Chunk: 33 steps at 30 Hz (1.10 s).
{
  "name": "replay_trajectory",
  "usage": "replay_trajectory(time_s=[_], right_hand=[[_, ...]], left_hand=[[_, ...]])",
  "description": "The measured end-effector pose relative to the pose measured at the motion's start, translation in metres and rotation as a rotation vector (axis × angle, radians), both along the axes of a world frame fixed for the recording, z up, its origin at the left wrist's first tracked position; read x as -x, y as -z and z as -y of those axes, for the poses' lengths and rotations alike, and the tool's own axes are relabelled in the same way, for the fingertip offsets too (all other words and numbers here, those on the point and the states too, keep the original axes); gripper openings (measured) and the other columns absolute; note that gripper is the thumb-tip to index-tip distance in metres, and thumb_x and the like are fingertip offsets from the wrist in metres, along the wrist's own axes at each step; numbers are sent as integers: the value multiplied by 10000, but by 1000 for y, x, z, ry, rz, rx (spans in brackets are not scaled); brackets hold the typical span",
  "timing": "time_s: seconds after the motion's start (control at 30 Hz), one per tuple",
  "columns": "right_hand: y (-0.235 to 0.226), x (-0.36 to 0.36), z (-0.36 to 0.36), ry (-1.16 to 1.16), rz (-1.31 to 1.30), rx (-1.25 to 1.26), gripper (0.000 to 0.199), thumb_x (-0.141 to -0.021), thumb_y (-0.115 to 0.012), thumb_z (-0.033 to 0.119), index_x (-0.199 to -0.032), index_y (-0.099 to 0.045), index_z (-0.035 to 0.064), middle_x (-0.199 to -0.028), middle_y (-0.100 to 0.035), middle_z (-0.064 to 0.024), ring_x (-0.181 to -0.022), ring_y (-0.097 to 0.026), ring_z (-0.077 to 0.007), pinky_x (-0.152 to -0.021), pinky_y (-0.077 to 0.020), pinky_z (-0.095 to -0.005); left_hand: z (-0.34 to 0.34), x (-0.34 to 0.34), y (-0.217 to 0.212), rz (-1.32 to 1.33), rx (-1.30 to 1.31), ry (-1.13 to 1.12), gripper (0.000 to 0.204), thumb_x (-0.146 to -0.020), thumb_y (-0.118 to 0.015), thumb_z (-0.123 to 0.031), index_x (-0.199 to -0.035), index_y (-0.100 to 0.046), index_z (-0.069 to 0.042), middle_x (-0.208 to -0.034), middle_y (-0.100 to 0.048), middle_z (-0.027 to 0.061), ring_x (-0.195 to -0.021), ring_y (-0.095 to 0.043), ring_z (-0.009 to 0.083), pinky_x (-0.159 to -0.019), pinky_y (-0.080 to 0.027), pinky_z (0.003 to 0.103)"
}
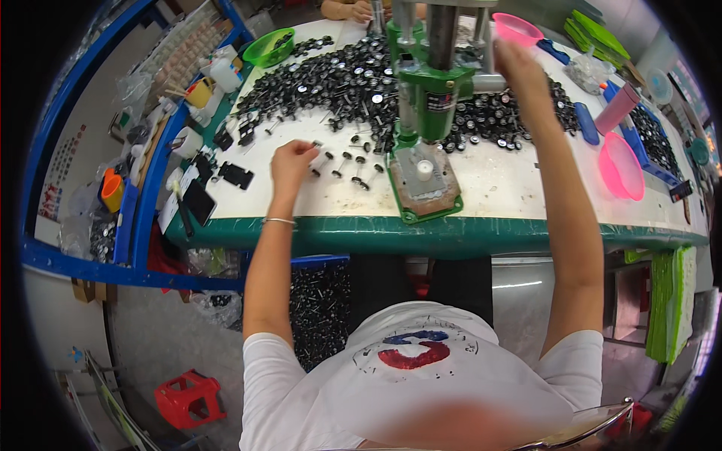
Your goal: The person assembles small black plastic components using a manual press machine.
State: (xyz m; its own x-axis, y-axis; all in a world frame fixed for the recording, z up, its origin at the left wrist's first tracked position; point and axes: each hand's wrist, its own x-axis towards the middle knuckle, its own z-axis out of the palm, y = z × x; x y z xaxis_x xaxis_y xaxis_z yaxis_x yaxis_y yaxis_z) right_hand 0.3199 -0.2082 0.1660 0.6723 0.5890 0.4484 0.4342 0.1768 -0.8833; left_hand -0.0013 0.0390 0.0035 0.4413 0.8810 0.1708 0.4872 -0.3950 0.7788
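A green hand press [429, 90] stands on the white tabletop before me, with a small white round fixture [425, 171] on its metal base plate [438, 197]. My right hand [517, 63] is raised beside the press head, closed at its lever; the fingers are partly blurred. Left of the base, my left hand [292, 163] is pinched just above the tabletop. Something small and dark shows at its fingertips, too small to make out. Right by it lie several small black wheels on metal axles [346, 167], spread out loosely.
A large heap of black wheels [323, 86] covers the table's far part. A green basket [269, 48], pink bowls [622, 167], a pink cylinder [618, 109] and a blue tray [647, 146] stand around. Across the table is another person's hand [361, 11]. A red stool [189, 398] is on the floor.
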Motion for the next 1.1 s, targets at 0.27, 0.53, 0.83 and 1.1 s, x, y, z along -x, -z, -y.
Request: replay_trajectory(time_s=[0.27,0.53,0.83,1.1], right_hand=[[142,-5,39,-52,371,564,207,-834,-671,207,-995,-668,77,-931,-611,-93,-814,-622,-244,-721,-498,-355],[165,17,32,138,570,562,186,-840,-673,263,-908,-634,95,-893,-595,-46,-802,-619,-250,-670,-488,-385],[150,8,46,40,73,265,200,-860,-682,125,-1033,-657,29,-861,-674,-63,-735,-626,-123,-686,-513,-265],[117,75,28,-426,-289,292,220,-881,-667,146,-1044,-665,-3,-891,-670,-38,-793,-607,-93,-726,-502,-241]], left_hand=[[4,1,-26,-470,-269,-54,182,-724,-688,-261,-850,-763,-152,-801,-716,56,-736,-672,254,-722,-510,351],[47,-78,-10,-269,-434,320,182,-714,-718,-202,-882,-752,-141,-850,-687,51,-849,-627,256,-777,-451,410],[40,-78,-10,-331,-287,356,161,-726,-701,-189,-867,-766,-147,-791,-709,74,-751,-647,247,-743,-428,388],[55,-72,-14,-369,-755,371,105,-780,-672,-198,-786,-752,-130,-787,-635,52,-818,-587,249,-761,-404,385]])
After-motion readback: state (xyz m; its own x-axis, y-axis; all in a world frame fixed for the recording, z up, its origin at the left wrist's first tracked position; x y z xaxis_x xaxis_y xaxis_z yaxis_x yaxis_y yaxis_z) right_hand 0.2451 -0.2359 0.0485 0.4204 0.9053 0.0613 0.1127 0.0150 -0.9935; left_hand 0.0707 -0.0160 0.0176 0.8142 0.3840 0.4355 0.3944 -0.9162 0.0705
